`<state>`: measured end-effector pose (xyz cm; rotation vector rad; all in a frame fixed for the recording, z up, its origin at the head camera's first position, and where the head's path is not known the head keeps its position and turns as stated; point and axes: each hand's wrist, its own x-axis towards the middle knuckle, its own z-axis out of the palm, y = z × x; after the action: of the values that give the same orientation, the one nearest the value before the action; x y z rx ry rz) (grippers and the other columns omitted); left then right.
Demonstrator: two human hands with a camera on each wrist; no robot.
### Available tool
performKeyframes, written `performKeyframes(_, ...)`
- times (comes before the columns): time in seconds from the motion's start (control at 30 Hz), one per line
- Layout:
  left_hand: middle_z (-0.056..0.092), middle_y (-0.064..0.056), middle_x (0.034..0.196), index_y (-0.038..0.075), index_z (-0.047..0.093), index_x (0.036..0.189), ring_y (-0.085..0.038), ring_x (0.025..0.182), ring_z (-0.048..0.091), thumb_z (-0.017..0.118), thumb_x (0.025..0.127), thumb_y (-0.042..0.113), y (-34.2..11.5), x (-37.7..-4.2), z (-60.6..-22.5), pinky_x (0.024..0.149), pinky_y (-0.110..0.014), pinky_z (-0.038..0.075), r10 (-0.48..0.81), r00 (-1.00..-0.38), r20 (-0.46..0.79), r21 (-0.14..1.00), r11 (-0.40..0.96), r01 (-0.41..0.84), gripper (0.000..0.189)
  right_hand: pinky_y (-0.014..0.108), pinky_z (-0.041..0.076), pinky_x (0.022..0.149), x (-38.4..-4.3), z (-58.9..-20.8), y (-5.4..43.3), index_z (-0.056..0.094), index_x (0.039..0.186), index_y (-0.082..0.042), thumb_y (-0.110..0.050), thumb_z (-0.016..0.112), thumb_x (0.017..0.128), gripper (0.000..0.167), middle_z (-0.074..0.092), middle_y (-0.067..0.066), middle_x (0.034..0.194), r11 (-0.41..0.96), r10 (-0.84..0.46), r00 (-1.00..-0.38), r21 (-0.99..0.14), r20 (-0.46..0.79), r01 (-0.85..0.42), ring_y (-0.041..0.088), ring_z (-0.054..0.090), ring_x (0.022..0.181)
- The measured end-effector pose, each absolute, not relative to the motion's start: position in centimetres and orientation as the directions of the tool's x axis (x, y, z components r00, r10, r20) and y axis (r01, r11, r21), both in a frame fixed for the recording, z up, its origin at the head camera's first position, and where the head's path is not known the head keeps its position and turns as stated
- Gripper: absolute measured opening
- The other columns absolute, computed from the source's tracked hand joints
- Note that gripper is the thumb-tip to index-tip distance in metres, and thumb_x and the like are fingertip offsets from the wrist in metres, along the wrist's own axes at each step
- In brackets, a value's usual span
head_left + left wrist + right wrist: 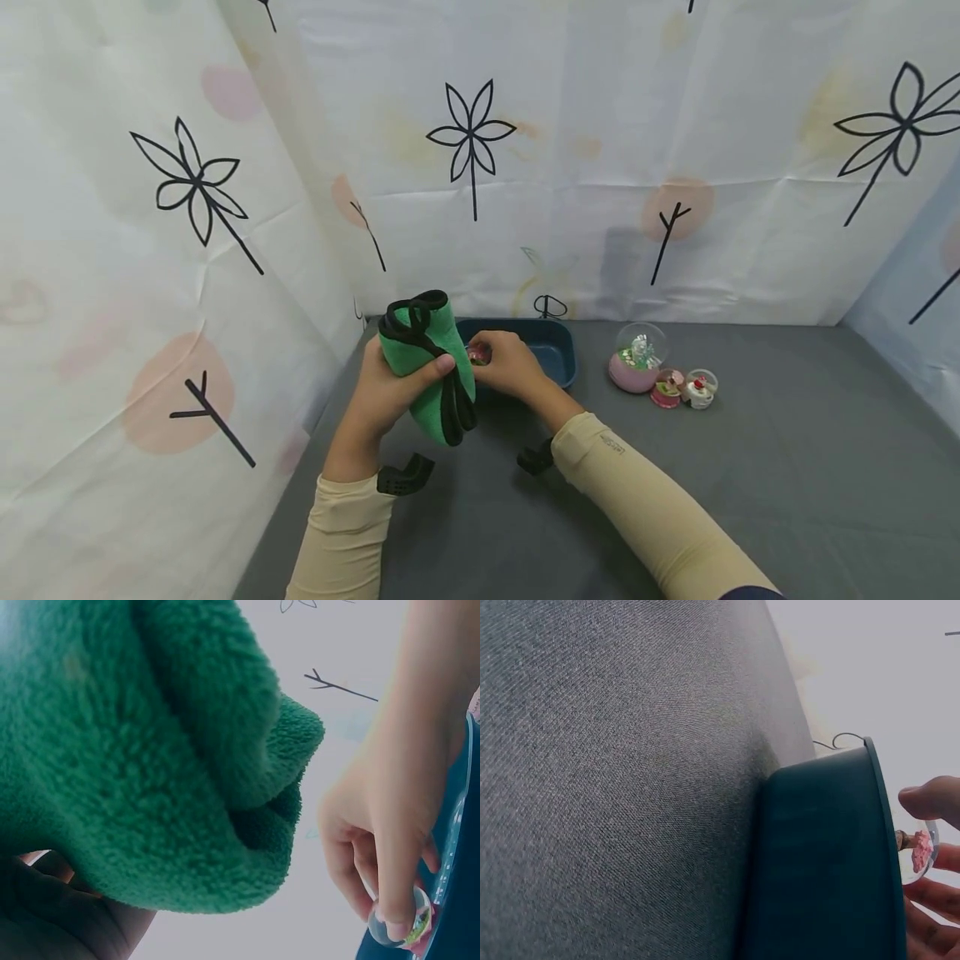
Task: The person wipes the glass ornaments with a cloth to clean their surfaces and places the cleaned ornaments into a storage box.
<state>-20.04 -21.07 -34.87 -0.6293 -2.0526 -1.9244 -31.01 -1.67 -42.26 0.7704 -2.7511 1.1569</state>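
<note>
In the head view my left hand (375,400) grips a folded green cloth (420,358) with dark edging, the thumb pressed across its front. The cloth's fuzzy pile fills much of the left wrist view. My right hand (513,367) pinches a small clear-domed ornament (478,355) at the left part of a blue basin (557,350). Pink and green bits show inside the dome in the left wrist view, where a finger lies on the clear shell. From the right wrist, the ornament (922,853) appears just past the basin's rim (889,825), partly covered by fingers.
Right of the basin, a larger pink-based globe (636,362) stands on the grey tabletop (787,450). Beside it are a small pink domed ornament (667,389) and a white one with a red top (699,390). Patterned white curtain (585,150) hangs behind and to the left.
</note>
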Motion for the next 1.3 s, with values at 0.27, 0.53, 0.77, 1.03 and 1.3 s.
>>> performKeyframes(0.27,0.074,-0.004,0.103,0.002,0.066,0.121,-0.022,0.091,0.075,0.085,0.09,0.01,-21.06,-19.97,-35.05,0.081,-0.038,0.065,0.145,-0.863,0.483,0.873,-0.004,0.488,0.037,0.036,0.06,0.08,-31.22,-42.74,-2.13,0.077,0.118,-0.012,-0.036,0.081,0.093,0.035,0.075,0.002,0.102,0.628,-0.428,-0.884,-0.641,0.188,-0.441,0.016,0.069,0.09)
performKeyframes(0.53,0.074,-0.004,0.103,0.003,0.066,0.122,-0.023,0.091,0.075,0.086,0.09,0.012,-21.0,-19.88,-34.8,0.081,-0.038,0.065,0.139,-0.863,0.486,0.872,-0.006,0.49,0.038,0.038,0.06,0.081,-31.42,-42.74,-2.26,0.077,0.117,-0.011,-0.034,0.081,0.092,0.034,0.075,0.003,0.101,0.622,-0.433,-0.883,-0.65,0.179,-0.436,0.017,0.069,0.09)
performKeyframes(0.77,0.074,-0.004,0.103,0.004,0.067,0.12,-0.022,0.091,0.075,0.086,0.089,0.012,-21.03,-19.84,-34.71,0.081,-0.038,0.066,0.143,-0.866,0.48,0.874,0.006,0.485,0.037,0.036,0.059,0.079,-31.55,-43.2,-2.4,0.076,0.117,-0.011,-0.031,0.079,0.094,0.031,0.075,0.003,0.102,0.626,-0.445,-0.879,-0.642,0.171,-0.442,0.016,0.068,0.089)
performKeyframes(1.03,0.074,-0.002,0.103,0.003,0.066,0.121,-0.021,0.092,0.074,0.087,0.089,0.012,-20.95,-19.94,-34.57,0.081,-0.036,0.065,0.146,-0.86,0.488,0.868,0.017,0.496,0.039,0.04,0.06,0.08,-31.53,-42.97,-2.35,0.076,0.114,-0.011,-0.027,0.076,0.097,0.023,0.076,0.005,0.107,0.627,-0.44,-0.885,-0.653,0.154,-0.425,0.021,0.071,0.094)
performKeyframes(1.3,0.074,-0.002,0.103,0.002,0.066,0.121,-0.022,0.092,0.075,0.086,0.089,0.011,-21.11,-19.89,-34.62,0.081,-0.037,0.065,0.151,-0.86,0.487,0.869,0.018,0.495,0.039,0.041,0.062,0.081,-31.33,-43.19,-1.6,0.077,0.116,-0.017,-0.042,0.077,0.097,0.032,0.077,0.002,0.114,0.649,-0.403,-0.904,-0.651,0.145,-0.394,0.02,0.073,0.098)
